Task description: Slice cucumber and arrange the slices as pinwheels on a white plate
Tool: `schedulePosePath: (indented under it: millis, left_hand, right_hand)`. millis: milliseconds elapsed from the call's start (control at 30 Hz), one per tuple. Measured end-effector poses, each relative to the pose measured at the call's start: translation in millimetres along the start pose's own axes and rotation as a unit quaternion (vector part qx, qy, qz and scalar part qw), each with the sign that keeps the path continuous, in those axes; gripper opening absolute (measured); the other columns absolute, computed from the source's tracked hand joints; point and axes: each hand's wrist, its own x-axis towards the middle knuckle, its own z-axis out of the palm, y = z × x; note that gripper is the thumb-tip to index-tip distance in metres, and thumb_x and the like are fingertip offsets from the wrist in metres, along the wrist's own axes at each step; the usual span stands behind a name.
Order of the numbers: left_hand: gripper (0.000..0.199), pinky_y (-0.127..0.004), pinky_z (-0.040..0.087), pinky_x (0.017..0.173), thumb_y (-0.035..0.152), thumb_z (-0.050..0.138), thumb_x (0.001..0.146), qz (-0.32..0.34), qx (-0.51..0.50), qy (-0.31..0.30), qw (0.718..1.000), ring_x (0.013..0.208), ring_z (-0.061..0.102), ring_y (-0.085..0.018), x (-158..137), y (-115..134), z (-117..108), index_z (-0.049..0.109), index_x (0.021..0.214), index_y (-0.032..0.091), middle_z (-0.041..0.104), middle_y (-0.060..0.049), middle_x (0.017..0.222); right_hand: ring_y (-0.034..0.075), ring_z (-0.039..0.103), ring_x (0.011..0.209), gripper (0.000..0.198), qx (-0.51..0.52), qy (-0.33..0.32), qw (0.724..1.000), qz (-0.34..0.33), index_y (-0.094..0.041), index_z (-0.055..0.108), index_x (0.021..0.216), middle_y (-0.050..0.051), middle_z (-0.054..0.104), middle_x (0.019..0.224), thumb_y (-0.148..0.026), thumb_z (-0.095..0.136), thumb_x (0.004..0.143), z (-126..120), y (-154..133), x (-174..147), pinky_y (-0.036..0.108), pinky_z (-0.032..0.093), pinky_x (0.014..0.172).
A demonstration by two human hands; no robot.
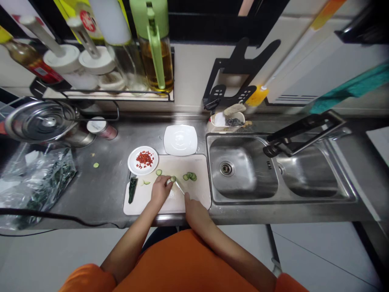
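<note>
Over the middle of a white cutting board (170, 205), my left hand (160, 190) pinches a small piece of cucumber (173, 179) between its fingertips. My right hand (196, 211) is closed round the handle of a knife (180, 188), whose blade points up and left to the cucumber piece. Several cucumber slices (190, 176) lie together right of the blade. A single slice (159, 172) rests above my left hand, with thin scraps (146, 182) to its left. On the board's left side lies a dark green cucumber chunk (132, 190).
A plate of chopped red pieces (131, 161) overlaps the board's upper left corner; a white square plate (180, 140) stands behind. The double sink (243, 170) adjoins on the right. Plastic bags (33, 182), a pot (45, 121) and a small can (102, 127) are left, below a bottle rack (121, 95).
</note>
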Motion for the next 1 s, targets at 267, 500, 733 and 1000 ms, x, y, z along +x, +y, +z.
schedulePosePath:
  millis: [267,500,733,1000]
  left_hand:
    - [0.021,-0.029,0.048,0.077,0.021,0.060,0.075,-0.008,-0.004,-0.001,1.000,0.079,0.059,-0.017,1,1,0,0.067,0.095,0.019,0.063,-0.005,0.086]
    - [0.021,-0.030,0.047,0.076,0.025,0.059,0.077,-0.018,0.006,-0.018,1.000,0.075,0.057,-0.017,5,2,-3,0.066,0.096,0.019,0.064,-0.005,0.085]
    - [0.014,-0.029,0.043,0.074,0.020,0.049,0.080,-0.055,0.046,-0.045,0.996,0.078,0.056,-0.018,13,8,-2,0.063,0.075,0.018,0.062,-0.005,0.077]
    - [0.018,-0.030,0.042,0.073,0.016,0.039,0.087,-0.023,0.148,-0.065,0.987,0.080,0.054,-0.019,10,16,4,0.056,0.082,0.017,0.056,-0.010,0.086]
  right_hand:
    - [0.025,0.064,0.096,0.045,0.035,-0.010,0.999,-0.007,-0.008,0.039,0.125,0.019,0.066,0.098,0.002,0.028,0.083,5,3,6,0.032,0.048,0.075]
    - [0.026,0.063,0.098,0.042,0.022,-0.043,0.999,0.023,-0.010,0.041,0.123,0.019,0.066,0.101,0.000,0.027,0.085,11,15,-10,0.033,0.048,0.076]
    - [0.026,0.063,0.098,0.045,0.015,-0.059,0.998,0.033,-0.012,0.039,0.127,0.018,0.065,0.100,-0.001,0.030,0.085,14,27,-17,0.034,0.048,0.076]
    - [0.026,0.063,0.100,0.050,0.017,-0.056,0.998,0.029,-0.010,0.035,0.135,0.020,0.065,0.102,-0.002,0.029,0.086,12,27,-20,0.035,0.048,0.079]
